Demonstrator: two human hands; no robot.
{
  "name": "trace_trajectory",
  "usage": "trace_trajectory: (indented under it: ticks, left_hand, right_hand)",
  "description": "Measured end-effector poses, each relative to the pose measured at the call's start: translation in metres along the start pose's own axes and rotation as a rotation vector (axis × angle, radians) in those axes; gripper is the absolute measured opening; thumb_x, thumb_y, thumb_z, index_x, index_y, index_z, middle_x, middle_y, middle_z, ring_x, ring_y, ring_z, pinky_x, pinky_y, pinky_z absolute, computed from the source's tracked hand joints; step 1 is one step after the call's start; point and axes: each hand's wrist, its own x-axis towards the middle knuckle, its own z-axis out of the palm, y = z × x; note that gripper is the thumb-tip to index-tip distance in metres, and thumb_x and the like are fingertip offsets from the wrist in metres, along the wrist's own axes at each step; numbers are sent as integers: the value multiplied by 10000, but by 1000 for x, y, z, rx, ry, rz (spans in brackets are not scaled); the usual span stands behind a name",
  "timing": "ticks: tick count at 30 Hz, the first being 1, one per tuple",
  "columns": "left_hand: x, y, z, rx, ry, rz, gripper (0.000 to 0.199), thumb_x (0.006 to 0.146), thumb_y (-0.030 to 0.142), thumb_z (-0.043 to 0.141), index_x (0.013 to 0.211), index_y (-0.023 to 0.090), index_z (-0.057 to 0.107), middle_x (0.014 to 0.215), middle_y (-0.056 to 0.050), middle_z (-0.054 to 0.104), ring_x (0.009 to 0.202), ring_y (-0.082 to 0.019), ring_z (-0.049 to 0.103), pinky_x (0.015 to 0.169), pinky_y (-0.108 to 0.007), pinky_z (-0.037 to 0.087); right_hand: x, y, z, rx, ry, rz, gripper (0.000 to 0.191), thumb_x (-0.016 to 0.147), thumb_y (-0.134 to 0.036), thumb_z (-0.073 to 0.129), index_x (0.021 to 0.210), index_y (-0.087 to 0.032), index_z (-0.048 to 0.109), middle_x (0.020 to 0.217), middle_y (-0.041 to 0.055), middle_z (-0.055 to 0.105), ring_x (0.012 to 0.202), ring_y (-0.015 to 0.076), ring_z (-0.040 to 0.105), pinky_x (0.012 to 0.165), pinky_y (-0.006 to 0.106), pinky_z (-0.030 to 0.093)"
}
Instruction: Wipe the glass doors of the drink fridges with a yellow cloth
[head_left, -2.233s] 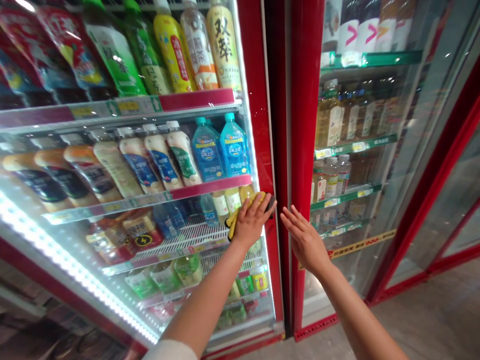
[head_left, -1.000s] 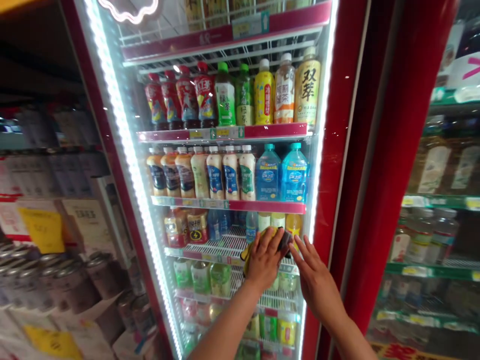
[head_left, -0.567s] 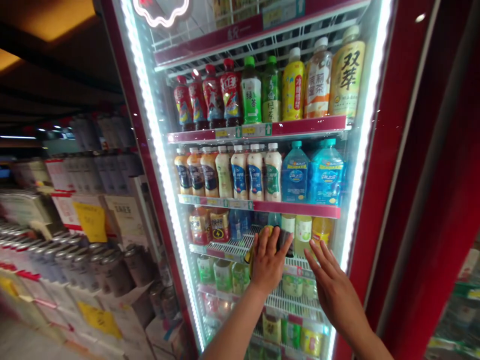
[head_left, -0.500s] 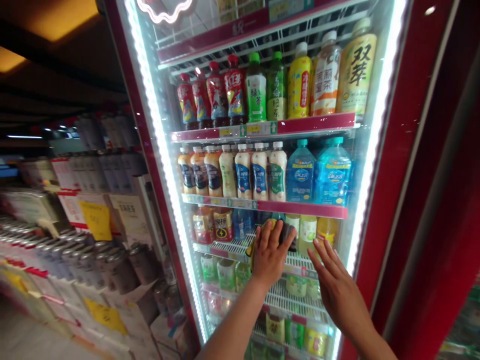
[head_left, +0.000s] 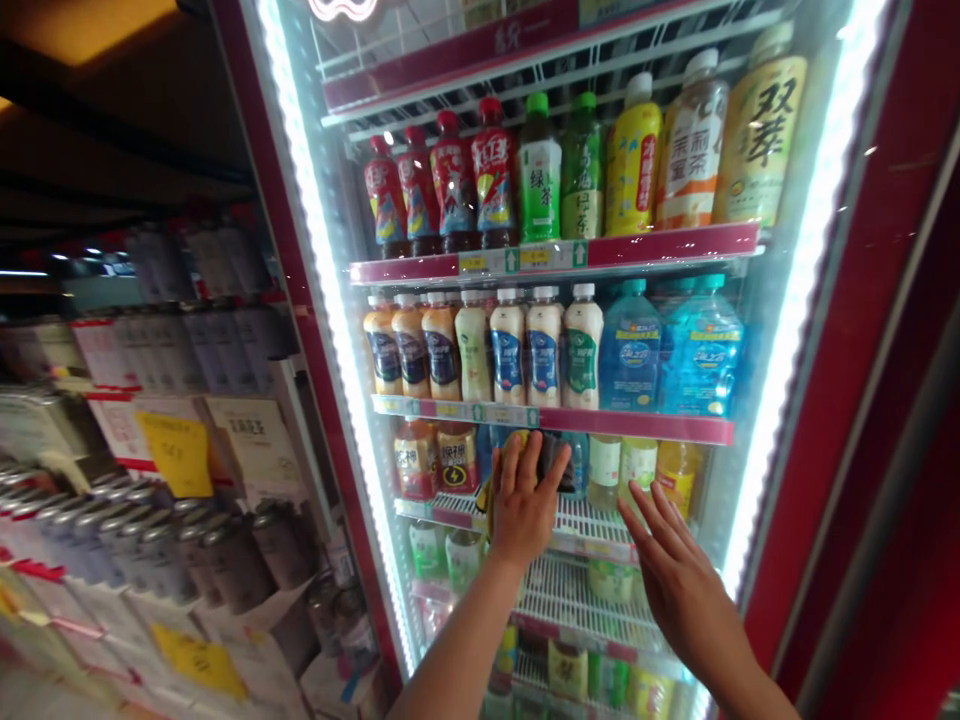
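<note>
My left hand (head_left: 527, 500) presses a yellow and dark grey cloth (head_left: 556, 460) flat against the glass front of a lit drinks cooler, fingers spread over it. Behind the cloth lies the third visible bottle shelf (head_left: 600, 518), seen through the glass. To the right, my right hand (head_left: 671, 555) is open with nothing in it, its fingertips at or close to the glass, before the yellow-green bottles (head_left: 640, 462). Whether those fingertips touch the glass cannot be told.
The cooler has a dark red frame (head_left: 832, 500) and bright light strips. Rows of bottles stand behind the glass, such as red-capped ones (head_left: 493, 180) and blue ones (head_left: 630, 350). At the left are stacked cans (head_left: 236, 560) with yellow signs (head_left: 176, 455).
The view has shifted a little, so the cooler looks larger. My left hand and the cloth have moved left across the glass; my right hand has stayed nearly in place in the view.
</note>
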Motion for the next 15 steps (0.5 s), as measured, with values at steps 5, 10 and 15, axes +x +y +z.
trace_trajectory:
  ticks: [5, 10, 15]
  left_hand:
    - [-17, -32, -10, 0, 74, -310, 820, 948, 87, 553, 1635, 373, 210, 1762, -42, 10, 1608, -350, 122, 1262, -623, 271]
    - [-55, -21, 0, 16, -34, -34, 849, 906, 112, 642, 1616, 399, 276, 1734, -17, 218, 1604, -319, 167, 1292, -564, 244]
    - [-3, -49, -15, -34, -24, -114, 812, 937, 117, 592, 1612, 432, 268, 1739, -1, 197, 1605, -315, 167, 1296, -584, 218]
  right_hand:
    - [5, -19, 8, -27, -18, 7, 818, 971, -38, 378, 1664, -368, 95, 1702, 42, 304, 1589, 305, 212, 1185, 618, 441]
    - [11, -36, 23, -96, -37, -30, 867, 937, 2, 398, 1665, -354, 91, 1713, 49, 259, 1589, 306, 196, 1233, 652, 343]
    - [27, -48, 33, -110, -21, -62, 874, 933, -10, 426, 1668, -333, 81, 1717, 48, 230, 1591, 302, 179, 1249, 642, 320]
